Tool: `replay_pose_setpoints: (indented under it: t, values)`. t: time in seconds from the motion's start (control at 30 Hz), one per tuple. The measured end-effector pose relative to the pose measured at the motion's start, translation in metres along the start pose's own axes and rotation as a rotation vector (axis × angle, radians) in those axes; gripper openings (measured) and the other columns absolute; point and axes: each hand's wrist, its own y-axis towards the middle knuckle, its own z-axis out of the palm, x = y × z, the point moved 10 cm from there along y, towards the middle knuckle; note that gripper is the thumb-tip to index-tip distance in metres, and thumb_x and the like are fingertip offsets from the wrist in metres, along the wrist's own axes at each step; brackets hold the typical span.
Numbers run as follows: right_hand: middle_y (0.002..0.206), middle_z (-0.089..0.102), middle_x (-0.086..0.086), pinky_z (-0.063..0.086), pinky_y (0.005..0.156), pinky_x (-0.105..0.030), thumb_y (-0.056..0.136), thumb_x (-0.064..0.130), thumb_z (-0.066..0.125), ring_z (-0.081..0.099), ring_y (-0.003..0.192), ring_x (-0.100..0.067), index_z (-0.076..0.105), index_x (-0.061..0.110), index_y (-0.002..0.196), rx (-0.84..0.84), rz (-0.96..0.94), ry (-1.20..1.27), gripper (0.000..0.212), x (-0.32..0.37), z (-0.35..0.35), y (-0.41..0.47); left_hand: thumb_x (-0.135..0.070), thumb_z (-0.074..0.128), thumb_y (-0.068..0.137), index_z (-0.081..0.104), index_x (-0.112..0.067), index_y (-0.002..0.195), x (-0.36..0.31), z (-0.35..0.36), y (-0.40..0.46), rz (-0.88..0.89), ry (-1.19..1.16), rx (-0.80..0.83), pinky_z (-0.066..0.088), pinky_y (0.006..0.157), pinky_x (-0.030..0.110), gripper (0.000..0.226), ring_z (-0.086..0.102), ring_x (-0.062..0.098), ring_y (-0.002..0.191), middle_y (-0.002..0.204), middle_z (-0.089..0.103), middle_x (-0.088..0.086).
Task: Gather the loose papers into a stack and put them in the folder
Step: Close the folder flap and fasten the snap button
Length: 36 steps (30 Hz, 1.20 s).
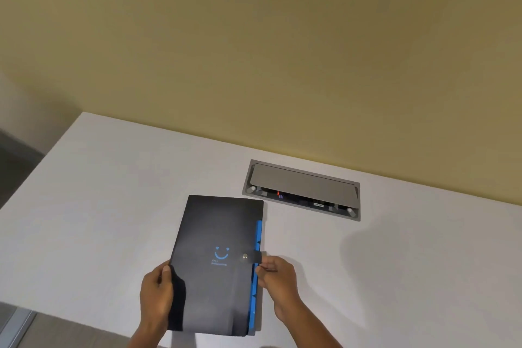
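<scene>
A black folder with a blue smiley print lies closed on the white table, near its front edge. Blue tab dividers stick out along its right side, and a snap strap with a metal button crosses that edge. My left hand grips the folder's lower left edge. My right hand pinches the folder's right edge just below the strap. No loose papers are in view.
A grey recessed cable and power box with a hinged lid is set into the table behind and to the right of the folder. A yellow wall runs along the table's far edge. The table's left edge drops off to the floor.
</scene>
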Motion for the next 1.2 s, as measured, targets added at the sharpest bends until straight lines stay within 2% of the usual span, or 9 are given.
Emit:
replay_pose_setpoints:
  t: [0.13, 0.37, 0.47, 0.53, 0.6, 0.67, 0.83, 0.97, 1.2]
  values:
    - [0.096, 0.076, -0.002, 0.064, 0.086, -0.031, 0.094, 0.007, 0.073, 0.074, 0.101, -0.029, 0.07, 0.029, 0.083, 0.076, -0.011, -0.043, 0.025, 0.032, 0.053, 0.011, -0.016, 0.04, 0.104, 0.071, -0.018, 0.083, 0.0, -0.034, 0.043, -0.009, 0.006, -0.037, 0.048, 0.07, 0.036, 0.037, 0.065, 0.025, 0.078, 0.081, 0.074, 0.0]
    - [0.095, 0.075, 0.006, 0.063, 0.085, -0.026, 0.094, 0.011, 0.077, 0.073, 0.092, -0.016, 0.068, 0.034, 0.085, 0.095, -0.031, -0.024, 0.026, 0.092, 0.104, 0.054, -0.015, 0.045, 0.101, 0.053, -0.005, 0.067, -0.033, -0.044, 0.135, 0.072, 0.019, -0.06, 0.039, 0.059, 0.036, 0.036, 0.044, 0.026, 0.061, 0.06, 0.055, 0.01]
    - [0.089, 0.072, 0.008, 0.059, 0.076, -0.021, 0.095, 0.013, 0.077, 0.071, 0.086, -0.014, 0.067, 0.033, 0.081, 0.05, -0.042, -0.017, 0.026, 0.112, 0.112, 0.078, -0.017, 0.044, 0.103, 0.057, 0.001, 0.071, -0.053, -0.032, 0.175, 0.115, 0.038, -0.034, 0.042, 0.059, 0.04, 0.039, 0.046, 0.028, 0.061, 0.068, 0.061, 0.026]
    - [0.09, 0.072, 0.006, 0.06, 0.081, -0.025, 0.095, 0.013, 0.078, 0.071, 0.087, -0.015, 0.066, 0.031, 0.081, 0.031, -0.042, -0.012, 0.026, 0.121, 0.112, 0.092, -0.017, 0.044, 0.103, 0.06, 0.005, 0.075, -0.067, -0.021, 0.196, 0.138, 0.038, -0.014, 0.044, 0.059, 0.042, 0.039, 0.047, 0.03, 0.062, 0.072, 0.063, 0.031]
    - [0.095, 0.074, 0.001, 0.061, 0.091, -0.033, 0.094, 0.012, 0.078, 0.073, 0.093, -0.02, 0.067, 0.03, 0.083, 0.02, -0.05, -0.007, 0.024, 0.127, 0.112, 0.101, -0.019, 0.045, 0.105, 0.064, 0.003, 0.078, -0.079, -0.01, 0.211, 0.156, 0.043, 0.006, 0.051, 0.064, 0.047, 0.04, 0.055, 0.038, 0.065, 0.072, 0.065, 0.027]
    - [0.1, 0.075, -0.001, 0.061, 0.097, -0.037, 0.094, 0.012, 0.078, 0.074, 0.1, -0.024, 0.069, 0.029, 0.088, 0.013, -0.069, 0.011, 0.021, 0.132, 0.11, 0.106, -0.022, 0.045, 0.106, 0.067, -0.005, 0.078, -0.09, 0.0, 0.218, 0.18, 0.06, 0.026, 0.054, 0.07, 0.048, 0.039, 0.06, 0.037, 0.069, 0.072, 0.067, 0.019]
    - [0.11, 0.077, -0.002, 0.061, 0.101, -0.042, 0.093, 0.015, 0.08, 0.073, 0.102, -0.02, 0.072, 0.028, 0.099, 0.004, -0.094, 0.049, 0.017, 0.138, 0.106, 0.113, -0.025, 0.045, 0.105, 0.055, -0.016, 0.067, -0.108, 0.015, 0.221, 0.228, 0.098, 0.061, 0.041, 0.063, 0.039, 0.04, 0.046, 0.025, 0.06, 0.062, 0.054, 0.005]
    - [0.114, 0.078, -0.003, 0.061, 0.102, -0.044, 0.092, 0.016, 0.081, 0.074, 0.105, -0.021, 0.073, 0.027, 0.102, 0.008, -0.096, 0.059, 0.017, 0.14, 0.106, 0.115, -0.029, 0.044, 0.107, 0.062, -0.016, 0.077, -0.113, 0.018, 0.221, 0.215, 0.11, 0.062, 0.046, 0.071, 0.041, 0.037, 0.056, 0.028, 0.07, 0.074, 0.063, 0.009]
    - [0.139, 0.068, -0.003, 0.055, 0.109, -0.042, 0.092, 0.02, 0.082, 0.067, 0.124, -0.026, 0.062, 0.017, 0.142, 0.018, -0.065, 0.059, 0.054, 0.141, 0.106, 0.119, -0.03, 0.041, 0.107, 0.043, -0.019, 0.066, -0.122, 0.021, 0.222, 0.231, 0.106, 0.063, 0.036, 0.065, 0.04, 0.043, 0.043, 0.028, 0.063, 0.063, 0.045, 0.003]
